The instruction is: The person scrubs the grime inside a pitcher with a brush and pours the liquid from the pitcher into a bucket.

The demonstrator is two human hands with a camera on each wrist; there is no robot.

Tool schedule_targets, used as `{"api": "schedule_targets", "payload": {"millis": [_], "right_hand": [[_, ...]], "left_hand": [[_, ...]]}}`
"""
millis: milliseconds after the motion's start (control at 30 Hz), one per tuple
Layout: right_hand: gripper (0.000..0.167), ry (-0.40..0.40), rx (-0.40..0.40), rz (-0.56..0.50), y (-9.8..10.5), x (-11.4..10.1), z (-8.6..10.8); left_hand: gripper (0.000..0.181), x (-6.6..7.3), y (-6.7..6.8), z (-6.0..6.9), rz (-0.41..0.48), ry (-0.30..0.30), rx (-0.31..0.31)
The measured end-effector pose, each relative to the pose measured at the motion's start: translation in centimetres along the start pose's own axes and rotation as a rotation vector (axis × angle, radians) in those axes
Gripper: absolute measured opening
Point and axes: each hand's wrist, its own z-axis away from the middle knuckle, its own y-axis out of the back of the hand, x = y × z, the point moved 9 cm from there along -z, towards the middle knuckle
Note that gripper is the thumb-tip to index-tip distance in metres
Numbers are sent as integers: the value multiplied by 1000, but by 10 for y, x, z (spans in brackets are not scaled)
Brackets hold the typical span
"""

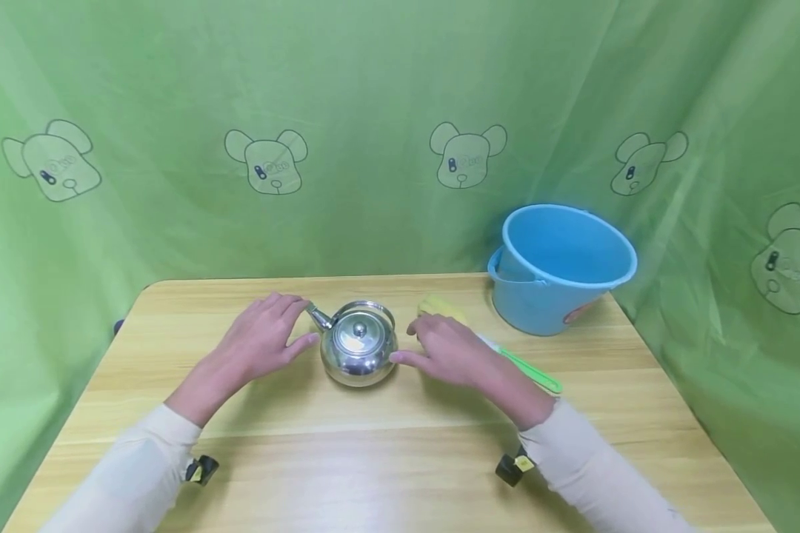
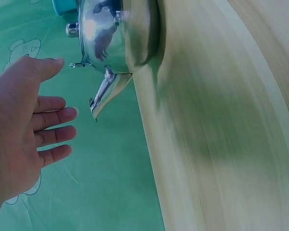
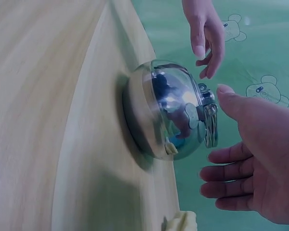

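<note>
A shiny stainless steel kettle point(image 1: 356, 360) with a knobbed lid stands upright on the table, its spout point(image 1: 321, 319) pointing back left. Its loop handle point(image 1: 373, 306) is folded down toward the rear. My left hand point(image 1: 261, 340) hovers beside the spout, fingers extended and apart from the metal in the left wrist view. On the other side is my right hand point(image 1: 450, 349); the right wrist view shows its fingers loosely extended with a gap to the kettle. Partly hidden behind that hand lies a tool with a green handle point(image 1: 533, 372) and a yellow head point(image 1: 443, 306).
A blue bucket point(image 1: 540, 307) stands at the table's back right, its handle hanging at the left side. Green curtains point(image 1: 367, 215) with printed bear heads enclose the wooden table point(image 1: 347, 474) at the back and sides.
</note>
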Motion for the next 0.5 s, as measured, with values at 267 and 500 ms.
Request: {"api": "schedule_targets", "payload": {"millis": [267, 500], "right_hand": [[75, 46, 14, -3, -4, -11, -2], [69, 67, 32, -3, -7, -17, -3]], "left_hand": [[56, 13, -5, -6, 3, -38, 50], [52, 22, -11, -11, 26, -33, 48]]}}
